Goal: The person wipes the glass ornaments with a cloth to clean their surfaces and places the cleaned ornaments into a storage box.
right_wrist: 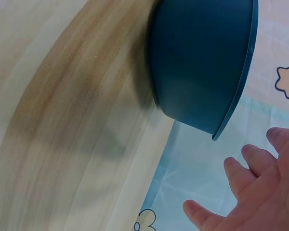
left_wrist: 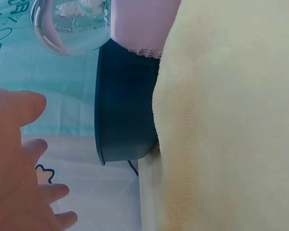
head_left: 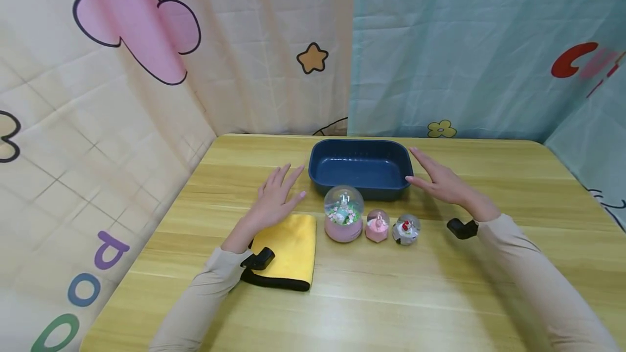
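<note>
A dark blue rectangular basin stands near the back of the table. My left hand, fingers spread, hovers over the back edge of a yellow cloth with black trim, left of the basin. On the basin's right side, my right hand stretches its fingers towards the rim; in the right wrist view the basin and the fingers look apart. In front of the basin sit a large snow globe with a pink base, a small pink snow globe and a small snow globe with a red figure.
The wooden table carries all these things. Behind it hang printed curtains, cream on the left and light blue on the right. Small black devices are fixed at both wrists.
</note>
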`<move>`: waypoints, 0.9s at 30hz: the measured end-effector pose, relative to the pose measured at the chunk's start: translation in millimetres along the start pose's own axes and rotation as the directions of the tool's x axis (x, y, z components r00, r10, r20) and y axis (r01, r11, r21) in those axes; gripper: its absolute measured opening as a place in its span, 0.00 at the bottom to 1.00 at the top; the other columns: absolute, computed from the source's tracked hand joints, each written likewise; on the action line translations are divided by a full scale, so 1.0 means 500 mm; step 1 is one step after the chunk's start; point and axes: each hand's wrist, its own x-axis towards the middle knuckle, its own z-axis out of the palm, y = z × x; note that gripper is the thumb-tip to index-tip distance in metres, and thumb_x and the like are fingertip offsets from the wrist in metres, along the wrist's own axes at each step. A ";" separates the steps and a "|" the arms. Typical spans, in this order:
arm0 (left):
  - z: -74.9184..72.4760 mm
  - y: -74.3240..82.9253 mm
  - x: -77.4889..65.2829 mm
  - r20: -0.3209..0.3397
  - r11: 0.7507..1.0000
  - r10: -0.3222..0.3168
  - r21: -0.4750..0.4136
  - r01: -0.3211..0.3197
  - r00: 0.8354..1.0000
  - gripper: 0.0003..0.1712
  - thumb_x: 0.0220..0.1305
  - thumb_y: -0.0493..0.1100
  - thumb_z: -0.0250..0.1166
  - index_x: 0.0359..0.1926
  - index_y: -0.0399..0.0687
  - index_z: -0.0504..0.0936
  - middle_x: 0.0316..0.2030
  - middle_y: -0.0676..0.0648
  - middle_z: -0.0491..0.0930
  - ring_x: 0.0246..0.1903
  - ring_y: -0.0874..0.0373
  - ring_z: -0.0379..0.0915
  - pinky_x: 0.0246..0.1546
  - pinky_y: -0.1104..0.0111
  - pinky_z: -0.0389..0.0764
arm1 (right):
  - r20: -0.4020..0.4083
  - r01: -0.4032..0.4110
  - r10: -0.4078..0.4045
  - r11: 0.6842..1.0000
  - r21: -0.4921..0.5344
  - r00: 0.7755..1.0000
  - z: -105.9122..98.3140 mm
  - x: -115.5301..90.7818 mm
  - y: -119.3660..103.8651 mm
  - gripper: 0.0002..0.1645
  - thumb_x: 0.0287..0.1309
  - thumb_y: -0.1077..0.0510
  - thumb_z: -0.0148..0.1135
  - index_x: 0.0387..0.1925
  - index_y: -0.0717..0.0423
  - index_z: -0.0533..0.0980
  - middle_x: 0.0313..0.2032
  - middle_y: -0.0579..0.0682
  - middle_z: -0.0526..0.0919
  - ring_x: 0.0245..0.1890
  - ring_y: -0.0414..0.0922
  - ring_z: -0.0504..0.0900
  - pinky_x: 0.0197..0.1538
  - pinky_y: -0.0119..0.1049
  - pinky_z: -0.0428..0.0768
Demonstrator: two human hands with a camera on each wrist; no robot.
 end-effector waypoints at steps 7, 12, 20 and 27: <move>0.010 -0.003 -0.040 0.035 1.000 0.016 0.008 -0.017 0.999 0.35 0.69 0.60 0.47 0.72 0.63 0.48 0.74 0.42 0.42 0.73 0.39 0.33 0.62 0.32 0.44 | 0.008 0.007 -0.007 1.000 0.012 1.000 -0.002 -0.014 -0.005 0.46 0.65 0.44 0.50 0.74 0.47 0.37 0.74 0.61 0.42 0.71 0.66 0.47 0.67 0.65 0.51; 0.015 -0.002 -0.065 0.109 0.999 0.039 0.030 -0.042 0.993 0.37 0.66 0.61 0.50 0.72 0.64 0.49 0.74 0.41 0.43 0.73 0.38 0.34 0.61 0.32 0.45 | -0.003 0.020 -0.020 1.000 -0.003 1.000 -0.005 -0.026 -0.013 0.46 0.65 0.44 0.51 0.74 0.47 0.38 0.73 0.61 0.44 0.71 0.65 0.49 0.67 0.64 0.52; 0.031 -0.011 -0.084 0.176 0.990 0.109 0.064 -0.122 0.978 0.39 0.62 0.63 0.55 0.71 0.65 0.54 0.73 0.41 0.46 0.72 0.36 0.36 0.60 0.30 0.44 | -0.010 0.034 -0.034 0.999 0.012 0.999 -0.007 -0.043 -0.021 0.46 0.64 0.45 0.53 0.73 0.43 0.38 0.74 0.58 0.44 0.72 0.63 0.48 0.67 0.64 0.52; 0.041 -0.016 -0.099 0.287 0.975 0.114 0.152 -0.163 0.951 0.48 0.52 0.72 0.59 0.71 0.71 0.51 0.74 0.45 0.43 0.73 0.36 0.35 0.60 0.29 0.40 | 0.014 0.026 -0.026 1.000 0.014 1.000 -0.006 -0.062 -0.027 0.45 0.65 0.43 0.50 0.73 0.43 0.37 0.74 0.59 0.43 0.72 0.64 0.48 0.67 0.64 0.53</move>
